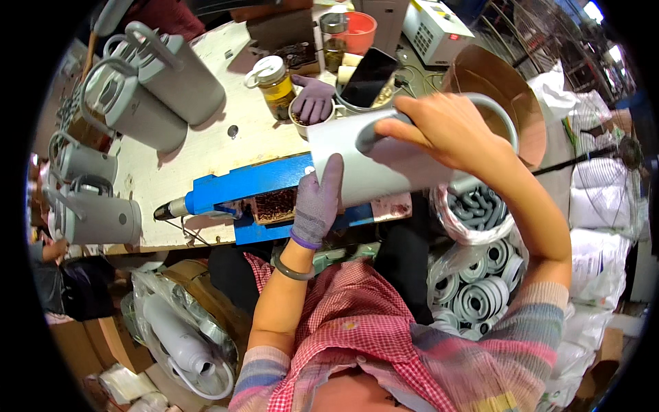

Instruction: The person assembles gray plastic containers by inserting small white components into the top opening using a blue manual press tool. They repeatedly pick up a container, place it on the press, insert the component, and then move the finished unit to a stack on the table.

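above the blue fixture (233, 184) on the pale worktop (206, 152), a grey jug (405, 170) is held on its side. your bare right hand (446, 130) has its fingers curled around the dark handle (371, 139); your gloved left hand (320, 200) has its fingers extended, touching the jug's left end. you seem to be positioning the jug; the next move probably calls for a firm handle grip and light guidance from the left palm.

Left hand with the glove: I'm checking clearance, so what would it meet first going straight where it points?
The gloved left hand would likely meet the grey jug first; it seems to touch it, though depth is unclear.
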Action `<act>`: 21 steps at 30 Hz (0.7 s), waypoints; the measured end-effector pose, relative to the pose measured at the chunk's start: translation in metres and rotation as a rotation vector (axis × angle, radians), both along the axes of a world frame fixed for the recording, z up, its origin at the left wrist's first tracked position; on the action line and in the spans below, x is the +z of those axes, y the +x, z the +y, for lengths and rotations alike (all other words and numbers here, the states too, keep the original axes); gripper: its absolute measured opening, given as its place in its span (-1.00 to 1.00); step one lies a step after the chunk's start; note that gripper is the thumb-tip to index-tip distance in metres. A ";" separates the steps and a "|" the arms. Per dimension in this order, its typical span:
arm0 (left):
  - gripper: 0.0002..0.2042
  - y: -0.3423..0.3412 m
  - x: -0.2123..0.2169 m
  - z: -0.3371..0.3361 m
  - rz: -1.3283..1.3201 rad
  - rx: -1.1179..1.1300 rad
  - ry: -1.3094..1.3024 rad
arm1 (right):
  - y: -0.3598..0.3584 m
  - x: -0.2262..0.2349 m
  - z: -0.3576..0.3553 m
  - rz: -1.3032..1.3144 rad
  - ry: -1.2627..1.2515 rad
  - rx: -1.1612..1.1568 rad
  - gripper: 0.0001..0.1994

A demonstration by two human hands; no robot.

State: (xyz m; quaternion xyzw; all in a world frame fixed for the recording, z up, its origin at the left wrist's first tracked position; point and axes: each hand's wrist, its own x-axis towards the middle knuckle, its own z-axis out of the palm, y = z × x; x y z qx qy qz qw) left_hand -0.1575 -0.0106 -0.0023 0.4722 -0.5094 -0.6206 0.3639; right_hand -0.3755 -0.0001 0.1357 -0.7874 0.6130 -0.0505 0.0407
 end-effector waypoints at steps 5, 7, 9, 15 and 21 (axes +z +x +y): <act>-0.51 0.013 0.007 0.009 0.326 -0.209 -0.068 | -0.028 -0.022 0.015 -0.097 -0.122 -0.008 -0.34; -0.42 0.034 0.007 0.034 0.132 -0.287 -0.371 | -0.065 -0.028 0.036 -0.093 -0.075 -0.238 -0.33; -0.43 0.056 0.002 0.063 0.107 -0.370 -0.356 | -0.112 -0.024 0.081 -0.200 0.024 -0.376 -0.35; -0.58 0.009 -0.064 0.140 0.508 -0.796 0.896 | -0.107 -0.038 0.259 -1.153 0.211 -0.486 -0.53; -0.48 0.003 -0.102 0.162 0.442 -0.773 0.628 | -0.105 -0.163 0.305 -1.307 0.161 -0.465 -0.64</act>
